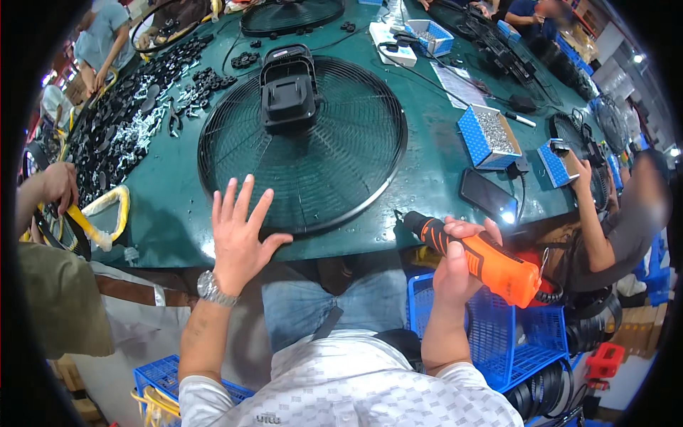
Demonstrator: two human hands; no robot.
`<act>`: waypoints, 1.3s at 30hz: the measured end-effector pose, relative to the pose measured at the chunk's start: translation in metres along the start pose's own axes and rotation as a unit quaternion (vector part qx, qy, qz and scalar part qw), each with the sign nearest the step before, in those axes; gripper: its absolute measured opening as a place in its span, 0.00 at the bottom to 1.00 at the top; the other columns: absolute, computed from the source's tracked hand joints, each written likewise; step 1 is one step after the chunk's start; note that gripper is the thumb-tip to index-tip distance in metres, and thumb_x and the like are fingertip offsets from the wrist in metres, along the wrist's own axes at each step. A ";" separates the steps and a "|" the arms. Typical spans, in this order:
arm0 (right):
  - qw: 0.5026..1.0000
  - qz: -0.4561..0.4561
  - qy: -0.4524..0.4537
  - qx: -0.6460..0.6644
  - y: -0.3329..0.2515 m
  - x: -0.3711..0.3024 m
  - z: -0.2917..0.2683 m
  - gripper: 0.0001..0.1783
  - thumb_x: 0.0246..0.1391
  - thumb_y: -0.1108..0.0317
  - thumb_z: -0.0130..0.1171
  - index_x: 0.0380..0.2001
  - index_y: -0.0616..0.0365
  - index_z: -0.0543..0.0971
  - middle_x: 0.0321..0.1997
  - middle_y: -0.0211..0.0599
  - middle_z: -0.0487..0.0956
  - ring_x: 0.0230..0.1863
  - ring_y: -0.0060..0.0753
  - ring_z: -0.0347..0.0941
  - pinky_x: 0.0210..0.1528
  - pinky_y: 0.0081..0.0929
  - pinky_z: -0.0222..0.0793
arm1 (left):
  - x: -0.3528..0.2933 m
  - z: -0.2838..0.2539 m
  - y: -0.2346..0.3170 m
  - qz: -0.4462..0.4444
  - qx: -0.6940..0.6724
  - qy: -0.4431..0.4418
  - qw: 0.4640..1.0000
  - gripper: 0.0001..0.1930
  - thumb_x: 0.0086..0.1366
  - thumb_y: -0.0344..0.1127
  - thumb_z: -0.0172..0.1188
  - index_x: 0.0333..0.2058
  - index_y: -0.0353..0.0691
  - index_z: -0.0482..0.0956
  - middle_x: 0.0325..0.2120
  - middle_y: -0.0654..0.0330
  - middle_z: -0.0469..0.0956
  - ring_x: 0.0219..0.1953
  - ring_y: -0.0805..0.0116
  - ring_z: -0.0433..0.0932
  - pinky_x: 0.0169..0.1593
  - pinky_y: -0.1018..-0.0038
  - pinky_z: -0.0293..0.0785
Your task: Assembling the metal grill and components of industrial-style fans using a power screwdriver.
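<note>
- Orange-and-black power driver (509, 274) in the right hand (459, 267), fingers and thumb wrapped round its body; dark nose points up-left, over the table's near edge.
- Left hand (240, 231) empty, fingers spread wide, thumb out to the right; it overlaps the near-left rim of the fan guard. Cannot tell whether it touches. Metal watch (215, 288) on that wrist.
- Round black wire fan guard (348, 156) flat on the green table (160, 199), ahead of both hands; black boxy housing (288, 99) on it, toward its far side.
- Right of guard: blue patterned box (475, 142) filled with small metal pieces; dark phone (487, 193) just nearer, bright reflection on one corner. White marker (521, 119) beyond the box.
- Left of guard: broad spread of black parts (107, 135) and silver hardware; pliers (174, 121) at its near-right side.
- Far right: co-worker's hand (580, 172) at a smaller blue box (551, 165).
- Far left: another person's hand (62, 183) by a yellow looped frame (121, 201).
</note>
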State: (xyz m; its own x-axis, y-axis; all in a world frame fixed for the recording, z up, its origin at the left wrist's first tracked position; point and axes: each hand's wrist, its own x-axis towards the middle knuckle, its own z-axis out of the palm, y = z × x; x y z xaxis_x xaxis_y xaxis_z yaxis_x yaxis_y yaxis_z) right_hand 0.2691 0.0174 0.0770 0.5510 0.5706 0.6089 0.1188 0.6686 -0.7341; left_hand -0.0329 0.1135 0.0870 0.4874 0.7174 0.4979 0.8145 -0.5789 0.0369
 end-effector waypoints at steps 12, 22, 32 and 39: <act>0.998 0.021 0.038 -0.041 0.008 -0.004 -0.008 0.30 0.49 0.79 0.58 0.55 0.60 0.60 0.38 0.39 0.77 0.44 0.37 0.75 0.58 0.48 0.69 | 0.062 0.007 0.007 0.050 -0.127 -0.017 0.990 0.29 0.54 0.41 0.70 0.53 0.38 0.74 0.58 0.47 0.69 0.60 0.45 0.67 0.61 0.57 0.65; 0.999 0.002 -0.004 0.052 0.016 -0.012 -0.036 0.33 0.52 0.79 0.59 0.60 0.56 0.58 0.41 0.42 0.77 0.46 0.38 0.74 0.61 0.53 0.66 | 0.073 0.023 0.028 0.105 0.004 -0.068 0.992 0.45 0.42 0.49 0.74 0.60 0.43 0.68 0.63 0.45 0.61 0.63 0.44 0.60 0.62 0.52 0.58; 0.995 -0.013 -0.043 0.085 0.013 -0.001 -0.018 0.32 0.51 0.74 0.59 0.58 0.54 0.58 0.41 0.38 0.76 0.46 0.38 0.73 0.59 0.52 0.65 | 0.112 -0.002 0.004 0.141 -0.075 -0.045 0.986 0.51 0.35 0.51 0.75 0.60 0.40 0.66 0.51 0.47 0.69 0.55 0.47 0.68 0.56 0.57 0.63; 0.985 0.008 -0.060 0.164 0.046 0.011 0.061 0.32 0.51 0.81 0.58 0.58 0.61 0.60 0.42 0.40 0.77 0.46 0.35 0.75 0.60 0.47 0.67 | 0.160 -0.038 -0.019 0.147 -0.118 -0.053 0.981 0.47 0.42 0.58 0.73 0.58 0.38 0.67 0.52 0.45 0.72 0.56 0.45 0.69 0.61 0.58 0.63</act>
State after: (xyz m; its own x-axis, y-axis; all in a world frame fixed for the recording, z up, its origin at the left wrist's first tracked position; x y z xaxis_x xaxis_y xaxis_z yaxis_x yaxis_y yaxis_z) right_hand 0.2304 0.0836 0.0677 0.4470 0.6214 0.6435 -0.1724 0.7657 -0.6196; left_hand 0.0171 0.2243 0.1987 0.7303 0.5351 0.4246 0.5444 -0.8314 0.1113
